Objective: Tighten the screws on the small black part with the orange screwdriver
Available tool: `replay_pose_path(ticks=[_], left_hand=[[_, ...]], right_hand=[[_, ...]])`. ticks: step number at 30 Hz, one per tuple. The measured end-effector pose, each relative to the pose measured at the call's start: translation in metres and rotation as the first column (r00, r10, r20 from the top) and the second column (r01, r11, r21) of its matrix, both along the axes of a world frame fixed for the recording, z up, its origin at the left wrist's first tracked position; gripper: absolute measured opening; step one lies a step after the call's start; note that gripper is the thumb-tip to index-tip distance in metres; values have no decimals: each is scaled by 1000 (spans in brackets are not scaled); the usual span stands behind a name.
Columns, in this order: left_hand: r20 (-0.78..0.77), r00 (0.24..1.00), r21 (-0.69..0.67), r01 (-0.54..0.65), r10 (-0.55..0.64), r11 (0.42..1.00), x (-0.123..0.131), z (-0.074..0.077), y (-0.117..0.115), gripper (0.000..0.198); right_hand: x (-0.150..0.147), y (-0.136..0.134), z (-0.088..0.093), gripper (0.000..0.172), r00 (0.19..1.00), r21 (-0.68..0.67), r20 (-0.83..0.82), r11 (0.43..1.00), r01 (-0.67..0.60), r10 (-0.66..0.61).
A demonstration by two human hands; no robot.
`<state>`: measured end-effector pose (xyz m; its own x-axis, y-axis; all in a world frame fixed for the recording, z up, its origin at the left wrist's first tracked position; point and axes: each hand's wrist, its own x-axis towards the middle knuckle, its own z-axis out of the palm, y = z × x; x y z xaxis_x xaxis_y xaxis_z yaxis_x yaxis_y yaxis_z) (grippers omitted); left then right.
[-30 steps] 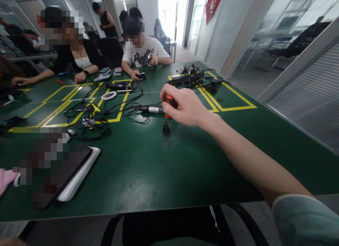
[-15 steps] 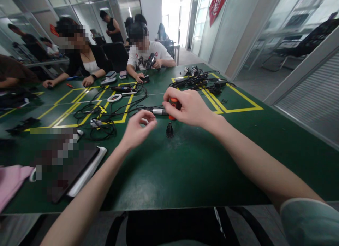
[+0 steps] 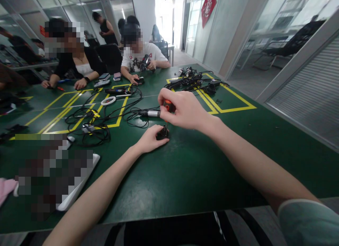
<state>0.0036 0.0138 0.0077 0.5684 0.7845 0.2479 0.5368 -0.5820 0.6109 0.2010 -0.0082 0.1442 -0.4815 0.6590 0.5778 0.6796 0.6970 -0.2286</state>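
Observation:
My right hand [image 3: 182, 108] is wrapped round the orange and dark handle of a screwdriver [image 3: 167, 104], held upright over the table. Its thin shaft points down beside a small black part [image 3: 163, 132] with a round base and a narrow post. Whether the tip touches this part I cannot tell. With thumb and fingers, my left hand [image 3: 151, 139] grips the part's base against the green table [image 3: 185, 175]. Just behind both hands lies a silver and black cylindrical tool [image 3: 152, 113] with its cable.
Tangled black cables [image 3: 90, 124] lie to the left, near a white ring [image 3: 108, 100]. A heap of cabled devices [image 3: 192, 80] sits at the back right within yellow tape. A white-edged flat item [image 3: 79, 186] lies front left. Across the table, a co-worker [image 3: 143, 55] holds a power driver.
My left hand has moved forward and right and closed on the black part. The screwdriver has come down to it in my right hand. The view has shifted slightly.

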Motion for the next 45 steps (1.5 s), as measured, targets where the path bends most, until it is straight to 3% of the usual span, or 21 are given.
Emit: replay_pose_path(ticks=[3,7,11,15,18,23,28,32,36,40,45], left_hand=[[-43,999,70,-26,29,997,-1,-2,-2,22],[-85,995,131,-42,54,990,0,-3,-3,23],[-93,994,158,-44,59,986,0,-4,-3,23],[-95,993,179,-53,71,982,0,-5,-3,23],[-122,989,186,-54,78,981,0,-5,-4,22],[-141,987,189,-43,71,981,2,-3,-5,22],[-130,989,185,-47,72,982,3,-2,-6,21],[-113,992,167,-45,64,985,3,-1,-6,21],[-87,994,144,-54,67,988,2,-1,-6,21],[-81,994,131,-56,67,990,1,-1,-4,22],[-8,1000,75,-6,7,997,0,-2,-3,20]], right_hand=[[0,-1,1,15,1000,0,7,1000,24,-24],[1,0,1,30,999,-18,15,999,50,-50],[2,0,1,20,999,-25,34,999,34,-33],[1,-1,2,23,999,-1,18,999,41,-41],[1,-2,3,16,998,5,24,998,62,-62],[2,-1,4,36,997,-44,30,997,71,-69],[3,-1,2,15,999,-18,16,999,44,-43],[3,-1,3,16,998,-30,19,997,68,-68],[3,-1,4,33,999,-72,5,996,51,-50],[4,-1,3,15,1000,-41,-3,999,9,-10],[3,-1,2,15,1000,-20,-10,1000,10,-10]])
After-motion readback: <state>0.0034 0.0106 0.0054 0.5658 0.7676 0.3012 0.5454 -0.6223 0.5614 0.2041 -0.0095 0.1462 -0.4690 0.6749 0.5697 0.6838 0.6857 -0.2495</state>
